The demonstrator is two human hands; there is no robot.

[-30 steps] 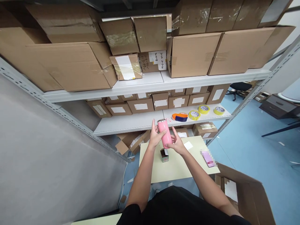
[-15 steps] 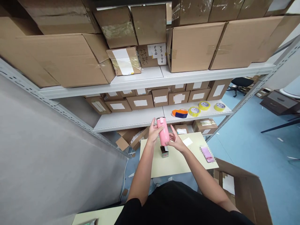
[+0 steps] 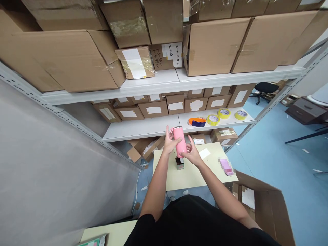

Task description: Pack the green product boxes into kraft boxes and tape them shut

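Observation:
A pink tumbler (image 3: 180,145) with a dark top is held up in front of me, tilted slightly. A small pink loop shows at its upper left. My left hand (image 3: 169,143) is closed round its left side, the thumb across the front. At its lower right, my right hand (image 3: 192,155) grips the base, with the index finger raised. Just below the tumbler, a small open box (image 3: 180,166) with a dark inside stands on the pale yellow table (image 3: 189,181).
Tape rolls (image 3: 213,119) and an orange and navy tape dispenser (image 3: 197,122) lie on the middle shelf (image 3: 143,130), in front of labelled cartons (image 3: 153,110). A white paper (image 3: 204,153) and a blurred purple item (image 3: 226,166) lie on the table. A large open carton (image 3: 271,208) stands at right.
The tumbler has turned in my hands: the pink loop, earlier at the front of its top, now sits at the left. Both hands still hold it.

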